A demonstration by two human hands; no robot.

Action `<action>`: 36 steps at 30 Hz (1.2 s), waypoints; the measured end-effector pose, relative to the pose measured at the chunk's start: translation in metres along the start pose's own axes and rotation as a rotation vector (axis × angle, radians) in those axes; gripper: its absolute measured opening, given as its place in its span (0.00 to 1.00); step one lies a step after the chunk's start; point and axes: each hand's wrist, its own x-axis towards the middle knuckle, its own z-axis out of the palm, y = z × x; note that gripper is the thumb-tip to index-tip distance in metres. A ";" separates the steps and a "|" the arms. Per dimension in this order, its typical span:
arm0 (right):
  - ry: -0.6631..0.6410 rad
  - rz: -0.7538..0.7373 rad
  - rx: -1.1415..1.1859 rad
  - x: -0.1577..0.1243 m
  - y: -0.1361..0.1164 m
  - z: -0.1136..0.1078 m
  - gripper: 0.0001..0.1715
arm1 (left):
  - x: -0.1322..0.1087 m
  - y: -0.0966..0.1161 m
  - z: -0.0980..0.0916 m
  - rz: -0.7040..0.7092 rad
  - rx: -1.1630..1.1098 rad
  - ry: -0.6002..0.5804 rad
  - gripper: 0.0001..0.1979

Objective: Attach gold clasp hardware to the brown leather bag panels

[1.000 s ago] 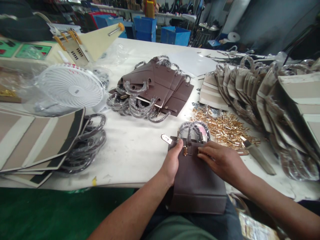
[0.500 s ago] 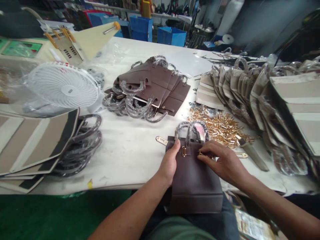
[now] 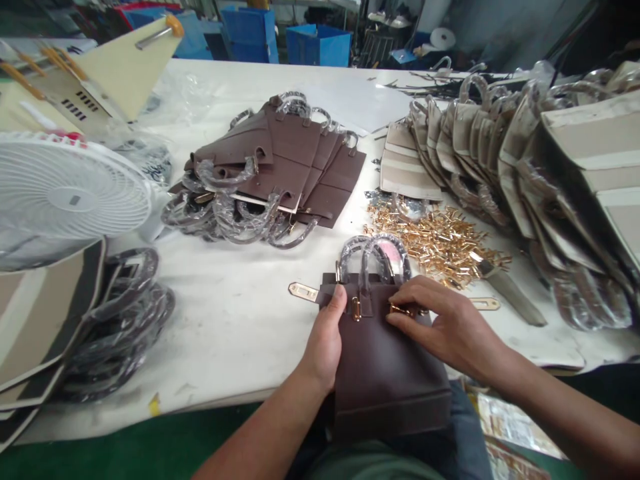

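A small dark brown handbag (image 3: 385,373) lies over the table's near edge and my lap, its plastic-wrapped handles (image 3: 375,253) pointing away from me. My left hand (image 3: 325,340) grips the bag's upper left side, thumb on its front near a gold clasp (image 3: 356,308). My right hand (image 3: 440,327) rests on the bag's upper right and pinches a small gold metal fitting (image 3: 403,310) against it. A strap with a gold tip (image 3: 303,291) sticks out to the left of the bag, and another gold tip (image 3: 485,304) shows to the right.
A heap of small gold fittings (image 3: 440,243) lies just beyond the bag. Farther back is a stack of brown bags (image 3: 285,167). Beige striped bags (image 3: 500,147) stand in a row at right. A white fan (image 3: 65,193) and flat beige panels (image 3: 40,313) are at left.
The view has shifted forward and down. My right hand has closed its fingers on a gold fitting at the bag's upper right; my left hand keeps its hold.
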 end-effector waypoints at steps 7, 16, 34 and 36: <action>-0.141 0.167 -0.313 0.011 -0.019 -0.017 0.07 | -0.001 -0.006 -0.006 0.136 0.136 0.000 0.27; -0.485 0.317 -0.681 0.056 -0.032 -0.021 0.08 | -0.002 -0.006 -0.008 0.341 0.470 0.002 0.23; -0.139 0.195 -0.175 0.013 -0.027 -0.021 0.06 | 0.000 0.000 -0.011 0.199 0.116 -0.017 0.26; -0.093 0.140 -0.166 0.007 -0.024 -0.019 0.03 | 0.001 0.000 -0.009 0.159 0.065 -0.013 0.27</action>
